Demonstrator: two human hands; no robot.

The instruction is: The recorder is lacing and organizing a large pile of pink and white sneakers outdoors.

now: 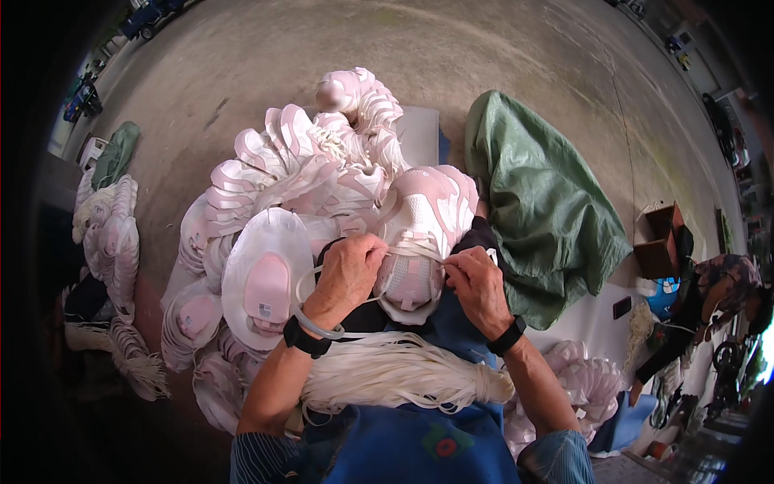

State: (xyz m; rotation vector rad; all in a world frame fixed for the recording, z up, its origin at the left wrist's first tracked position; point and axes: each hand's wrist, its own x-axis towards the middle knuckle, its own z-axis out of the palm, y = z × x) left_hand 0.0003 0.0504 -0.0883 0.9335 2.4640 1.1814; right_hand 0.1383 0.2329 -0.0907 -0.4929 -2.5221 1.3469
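Note:
A pink and white shoe upper (414,211) rests over my lap, its toe pointing away from me. A white shoelace (415,253) crosses its eyelet area. My left hand (348,270) is closed at the upper's left edge, pinching the lace, and a loop of lace hangs by its wrist. On the right edge, my right hand (477,284) pinches the lace too, with curled fingers. Both wrists wear dark bands. Across my lap, just below the upper, lies a thick bundle of white laces (395,373). The fingertips partly hide the lace ends.
Stacked pink and white uppers (282,161) spread ahead and left, with one insole side (266,290) facing up. A green sack (540,202) lies to the right. More uppers (580,379) sit at lower right, near another person (717,298). A brown box (661,242) stands farther right.

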